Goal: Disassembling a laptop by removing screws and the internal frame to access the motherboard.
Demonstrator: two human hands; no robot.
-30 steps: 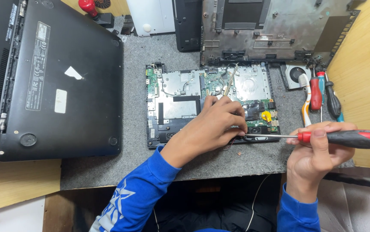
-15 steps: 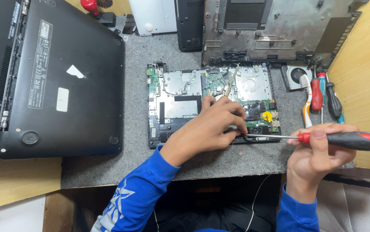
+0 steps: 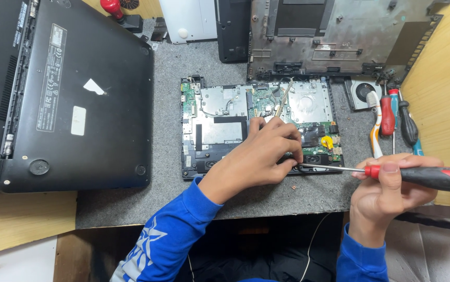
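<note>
An opened laptop base (image 3: 219,130) with a green circuit board lies on the grey mat. My left hand (image 3: 259,156) rests on its lower right part, fingers curled down by the front edge; whether it grips anything is hidden. My right hand (image 3: 389,190) holds a red and black screwdriver (image 3: 434,176) sideways, its thin metal shaft pointing left, tip at the base's lower right edge beside my left fingertips. A thin beige stick (image 3: 283,97) leans over the board above my left hand.
A closed black laptop (image 3: 78,94) lies upside down at left. A grey metal laptop shell (image 3: 334,36) stands behind. A small fan (image 3: 363,93) and several screwdrivers (image 3: 392,117) lie at right beside a wooden wall. The grey mat (image 3: 167,193) ends near me.
</note>
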